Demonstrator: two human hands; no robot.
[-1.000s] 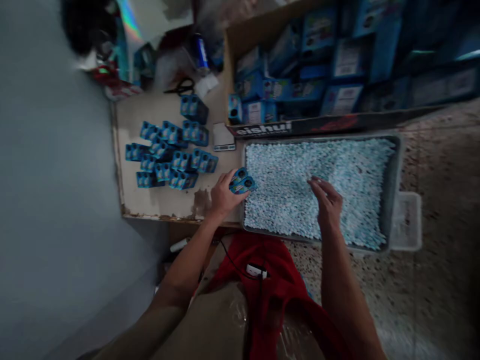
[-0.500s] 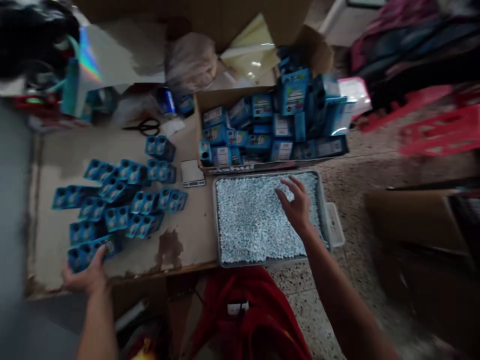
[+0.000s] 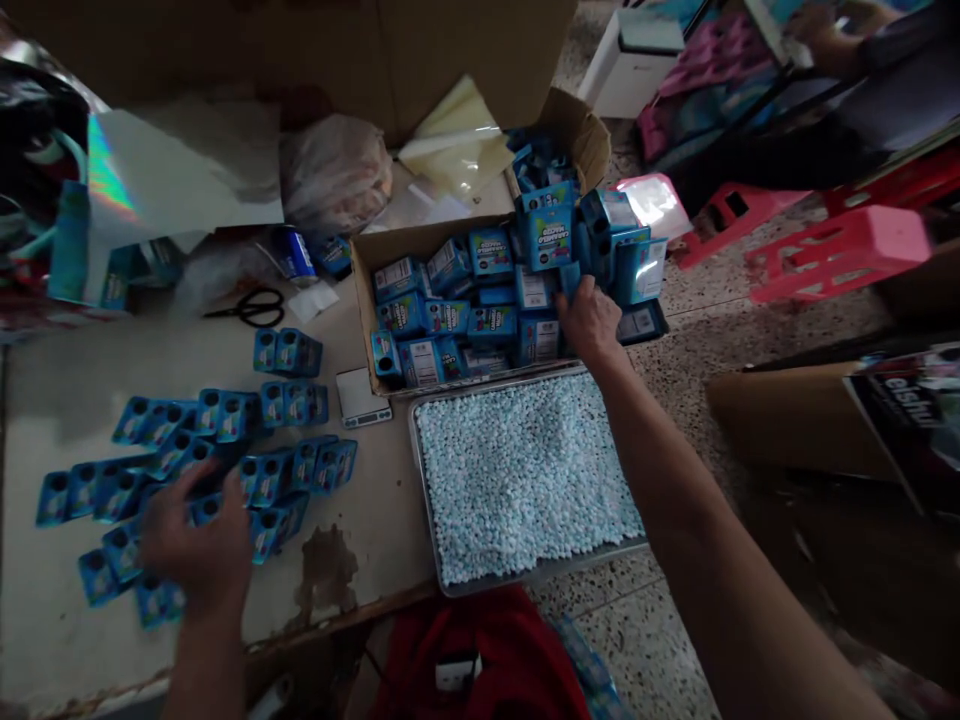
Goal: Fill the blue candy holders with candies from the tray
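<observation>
My left hand (image 3: pixel 199 545), smeared by motion, hovers over the group of small blue candy boxes (image 3: pixel 270 480) on the left of the table, thumb and forefinger apart. These boxes stand in short rows, with dark round holes showing on many of them. My right hand (image 3: pixel 592 320) reaches into a cardboard carton (image 3: pixel 361 300) filled with more blue boxes. Its fingers are closed on a small blue box (image 3: pixel 570 278) at the carton's right side. Below the carton, a clear plastic tray (image 3: pixel 427 500) holds a layer of small pale blue and white candies (image 3: pixel 525 470).
A small white scale (image 3: pixel 364 398) lies between the boxes and the carton. Black scissors (image 3: pixel 255 307), a blue can (image 3: pixel 294 253) and a plastic bag (image 3: pixel 337 170) are behind. Red plastic stools (image 3: pixel 847 255) and a seated person's arm (image 3: pixel 832 45) show at right.
My right hand has moved from above the candy tray up into the carton. My left hand has left the front row of boxes and shifted right over the group. The view has shifted.
</observation>
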